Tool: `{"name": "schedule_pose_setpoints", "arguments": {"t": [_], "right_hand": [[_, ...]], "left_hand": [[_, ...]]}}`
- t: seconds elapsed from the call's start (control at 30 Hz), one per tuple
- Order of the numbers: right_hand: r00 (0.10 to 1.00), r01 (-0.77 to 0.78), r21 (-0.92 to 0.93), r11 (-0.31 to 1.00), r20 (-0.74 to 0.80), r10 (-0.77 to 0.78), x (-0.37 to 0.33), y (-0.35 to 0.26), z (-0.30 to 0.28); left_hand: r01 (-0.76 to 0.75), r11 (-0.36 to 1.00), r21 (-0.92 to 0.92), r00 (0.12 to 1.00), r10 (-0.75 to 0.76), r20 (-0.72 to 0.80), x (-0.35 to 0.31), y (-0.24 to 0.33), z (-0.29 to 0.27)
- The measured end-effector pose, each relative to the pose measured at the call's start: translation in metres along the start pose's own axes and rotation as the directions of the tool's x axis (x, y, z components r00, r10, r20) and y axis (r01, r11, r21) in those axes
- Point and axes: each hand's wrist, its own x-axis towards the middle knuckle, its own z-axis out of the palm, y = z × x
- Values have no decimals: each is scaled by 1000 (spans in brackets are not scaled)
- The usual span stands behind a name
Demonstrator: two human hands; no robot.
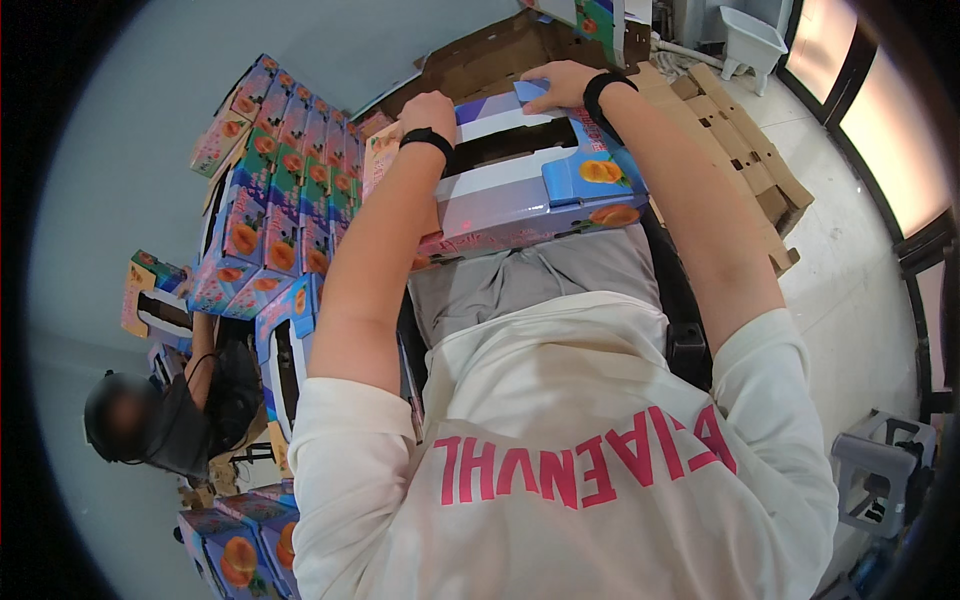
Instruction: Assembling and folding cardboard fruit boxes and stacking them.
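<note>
A printed cardboard fruit box [490, 208] in purple, blue and white, with orange fruit pictures, rests across my lap. A long slot in its top shows a dark inside. My left hand [428, 112] is closed over the box's far left edge, its fingertips mostly hidden. At the far right corner my right hand [562, 85] grips the edge by a blue flap, thumb on top and fingers over the far side. Both wrists wear black bands.
Similar fruit boxes [285, 205] stand stacked on my left. Flat brown cardboard [735, 140] leans at the right, beside a white tub [752, 42]. A grey plastic stool [880, 465] is at lower right. Another person [180, 420] sits at the left, near a box.
</note>
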Motion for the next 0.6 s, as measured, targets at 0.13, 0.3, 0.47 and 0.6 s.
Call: {"name": "schedule_pose_setpoints", "arguments": {"t": [0.13,0.3,0.47,0.6], "right_hand": [[999,18,-27,999,-42,-19,2,0,2],[999,28,-8,1000,-46,-29,-2,-1,-3],[999,25,-2,1000,-46,-25,-3,-3,-6],[997,35,-5,999,-64,-35,-5,-4,-7]], "left_hand": [[35,998,59,999,-35,-5,-1,6,14],[86,993,80,996,-82,-47,5,8,20],[140,989,52,988,-137,-72,6,11,28],[184,982,28,981,-182,-62,7,13,28]]}}
